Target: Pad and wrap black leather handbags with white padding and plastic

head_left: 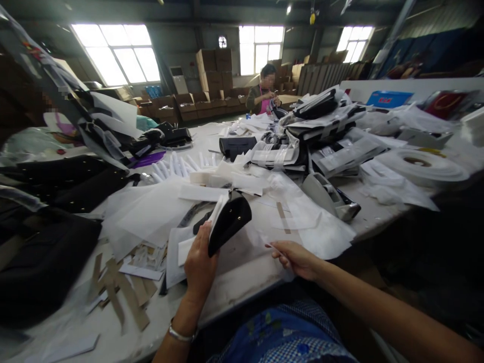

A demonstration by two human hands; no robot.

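The black piece (231, 220) looks light and fairly stiff, best taken by its lower edge. The left hand (201, 259) grips it there; the right hand (297, 258) pinches a thin strip (278, 251).

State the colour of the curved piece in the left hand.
The curved piece is black, with a few small shiny dots; best seen in the head view.

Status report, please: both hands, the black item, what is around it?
Left hand holding black studded piece, tilted. Right hand apart from it, pinching thin pale piece. White sheets around on table; brown strip beyond right hand.
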